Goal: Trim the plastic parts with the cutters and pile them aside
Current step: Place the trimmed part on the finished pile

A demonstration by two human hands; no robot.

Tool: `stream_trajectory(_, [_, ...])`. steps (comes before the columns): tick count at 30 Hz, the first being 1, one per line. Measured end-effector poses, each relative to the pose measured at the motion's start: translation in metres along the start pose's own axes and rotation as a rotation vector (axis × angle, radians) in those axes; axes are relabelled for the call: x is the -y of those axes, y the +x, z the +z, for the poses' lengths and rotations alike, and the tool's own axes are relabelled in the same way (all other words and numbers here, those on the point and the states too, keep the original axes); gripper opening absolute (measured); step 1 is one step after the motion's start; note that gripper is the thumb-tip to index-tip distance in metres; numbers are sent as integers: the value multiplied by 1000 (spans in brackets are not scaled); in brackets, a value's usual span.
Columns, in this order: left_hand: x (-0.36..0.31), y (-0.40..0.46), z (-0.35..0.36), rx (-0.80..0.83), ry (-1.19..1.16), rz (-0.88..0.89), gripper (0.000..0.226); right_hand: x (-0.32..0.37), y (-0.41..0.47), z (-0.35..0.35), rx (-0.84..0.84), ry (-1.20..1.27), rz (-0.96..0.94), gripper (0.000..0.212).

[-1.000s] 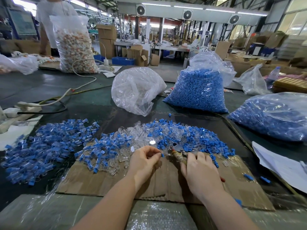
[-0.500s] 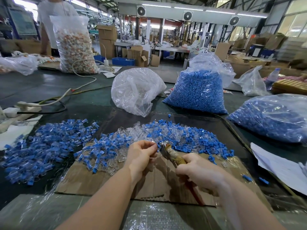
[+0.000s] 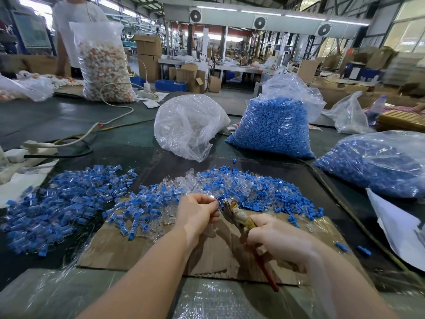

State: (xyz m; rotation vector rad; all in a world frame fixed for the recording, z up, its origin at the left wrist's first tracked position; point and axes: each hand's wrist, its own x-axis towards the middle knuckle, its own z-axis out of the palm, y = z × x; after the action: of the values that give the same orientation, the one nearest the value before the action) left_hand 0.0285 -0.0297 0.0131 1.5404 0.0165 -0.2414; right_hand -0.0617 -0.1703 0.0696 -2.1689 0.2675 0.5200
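Note:
My right hand [image 3: 278,238] grips the cutters [image 3: 241,218], which have taped yellow and red handles and jaws pointing up-left. My left hand [image 3: 197,210] pinches a small clear and blue plastic part [image 3: 217,202] right at the cutter jaws. A loose heap of blue and clear parts [image 3: 248,187] lies just beyond both hands. A second pile of blue and clear parts [image 3: 64,199] spreads over the table to the left. A cardboard sheet [image 3: 147,247] lies under my hands.
Beyond the heaps stand a clear plastic bag [image 3: 188,127] and a bag of blue pieces [image 3: 273,127]; another blue-filled bag [image 3: 379,162] lies at the right. White paper [image 3: 400,226] sits at right, a cable and power strip [image 3: 41,145] at left. A person stands far left.
My right hand lifted the cutters off the cardboard and swung the jaws up to the part in my left hand. My left hand rose slightly toward the jaws.

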Motion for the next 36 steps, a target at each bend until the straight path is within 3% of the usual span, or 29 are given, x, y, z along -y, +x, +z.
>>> stream_trajectory(8, [-3, 0, 3, -15, -29, -13, 3, 3, 0, 1, -51, -145, -62, 11])
stream_trajectory(15, [0, -2, 6, -25, -61, -4, 8, 3, -1, 6, -138, -316, -110, 21])
stream_trajectory(21, [1, -4, 3, -61, -56, 33, 9, 0, 2, 10, -173, -7, -160, 6])
stream_trajectory(26, [-6, -3, -11, -100, 128, 153, 10, 2, 9, 17, -197, 18, -191, 20])
stream_trajectory(36, [-6, 4, -23, -11, 7, 48, 8, 6, 13, 14, -49, 243, -10, 22])
